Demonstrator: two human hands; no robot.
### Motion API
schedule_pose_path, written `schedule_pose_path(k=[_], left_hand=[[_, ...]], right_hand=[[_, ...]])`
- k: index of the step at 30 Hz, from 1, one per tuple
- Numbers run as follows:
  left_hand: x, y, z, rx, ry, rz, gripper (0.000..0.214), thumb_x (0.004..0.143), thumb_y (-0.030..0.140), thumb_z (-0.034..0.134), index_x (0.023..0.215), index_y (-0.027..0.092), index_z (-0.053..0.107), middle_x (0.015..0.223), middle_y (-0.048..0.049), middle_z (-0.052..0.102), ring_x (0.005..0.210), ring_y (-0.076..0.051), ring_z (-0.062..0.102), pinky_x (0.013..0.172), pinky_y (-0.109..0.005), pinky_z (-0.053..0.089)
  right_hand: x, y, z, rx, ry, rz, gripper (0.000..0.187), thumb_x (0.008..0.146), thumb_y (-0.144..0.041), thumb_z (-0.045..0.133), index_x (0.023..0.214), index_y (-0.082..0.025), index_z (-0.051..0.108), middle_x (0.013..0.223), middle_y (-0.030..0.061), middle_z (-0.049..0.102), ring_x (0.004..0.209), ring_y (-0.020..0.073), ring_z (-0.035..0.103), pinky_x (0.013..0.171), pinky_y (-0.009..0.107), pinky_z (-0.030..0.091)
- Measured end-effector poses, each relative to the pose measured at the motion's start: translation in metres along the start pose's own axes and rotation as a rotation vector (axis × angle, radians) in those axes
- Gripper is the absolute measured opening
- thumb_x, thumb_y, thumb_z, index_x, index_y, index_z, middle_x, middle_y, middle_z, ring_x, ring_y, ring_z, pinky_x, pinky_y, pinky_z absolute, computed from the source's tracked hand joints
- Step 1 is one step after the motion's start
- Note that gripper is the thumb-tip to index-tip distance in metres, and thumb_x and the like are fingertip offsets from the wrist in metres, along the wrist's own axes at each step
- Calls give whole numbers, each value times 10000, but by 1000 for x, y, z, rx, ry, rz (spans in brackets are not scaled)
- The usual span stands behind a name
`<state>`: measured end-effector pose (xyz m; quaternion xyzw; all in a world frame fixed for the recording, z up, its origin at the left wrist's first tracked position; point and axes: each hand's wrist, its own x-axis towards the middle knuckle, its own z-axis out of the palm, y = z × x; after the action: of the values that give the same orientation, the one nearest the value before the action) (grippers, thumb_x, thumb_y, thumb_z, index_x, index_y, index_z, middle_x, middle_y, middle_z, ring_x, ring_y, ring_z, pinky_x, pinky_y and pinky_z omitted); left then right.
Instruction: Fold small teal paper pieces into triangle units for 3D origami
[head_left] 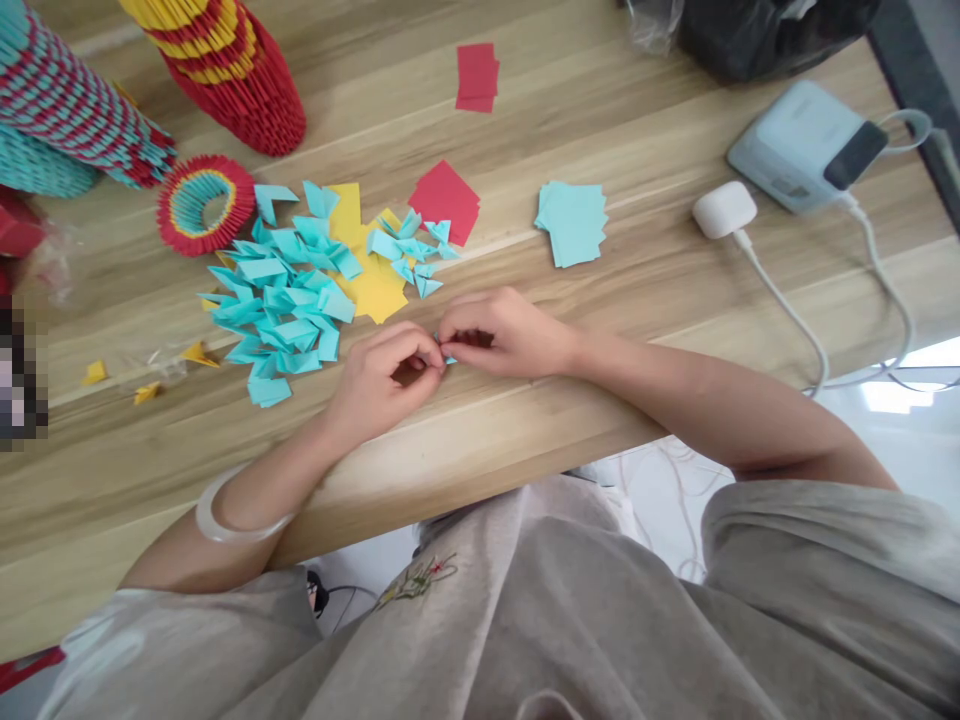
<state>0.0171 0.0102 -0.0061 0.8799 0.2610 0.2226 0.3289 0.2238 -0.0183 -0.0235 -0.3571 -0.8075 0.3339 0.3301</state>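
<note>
My left hand (386, 375) and my right hand (502, 335) meet fingertip to fingertip on the wooden table (600, 300), both pinched on a small turquoise paper piece (448, 357) that barely shows between the fingers. A white bangle (225, 520) sits on my left wrist. Just beyond my left hand lies a heap of folded turquoise paper triangles (285, 300). Yellow paper sheets (367, 285) lie under part of that heap.
A stack of turquoise paper squares (572, 222) and red paper squares (446, 200) (477, 76) lie farther back. A red and yellow paper ring (204, 203) and tall paper models (225, 70) stand at far left. White chargers with cables (806, 145) lie at right.
</note>
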Motion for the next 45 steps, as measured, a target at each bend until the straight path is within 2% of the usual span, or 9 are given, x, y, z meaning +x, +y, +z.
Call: schedule_pose_path(k=[19,38,45], left_hand=[[0,0,1,37,-4,-21,66,827,166,596,766,183,617,783,9,648,681,-96,583,614,-216,454],[1,0,0,11,-18,-19,65,822,143,602,772,181,619,790,8,647,675,-96,583,608,-213,448],[1,1,-1,21,-17,-27,72,826,156,593,767,185,622,789,4,651,674,-100,580,605,-221,457]], right_hand=[[-1,-2,-3,-35,-22,7,162,932,-207,491,855,-117,601,786,10,590,708,51,458,678,180,354],[-1,-3,-3,-13,-20,18,127,904,-163,504,853,-114,609,782,8,590,692,47,448,671,179,347],[0,-2,-3,-47,-45,23,152,940,-204,475,870,-120,580,792,10,573,721,58,470,695,190,368]])
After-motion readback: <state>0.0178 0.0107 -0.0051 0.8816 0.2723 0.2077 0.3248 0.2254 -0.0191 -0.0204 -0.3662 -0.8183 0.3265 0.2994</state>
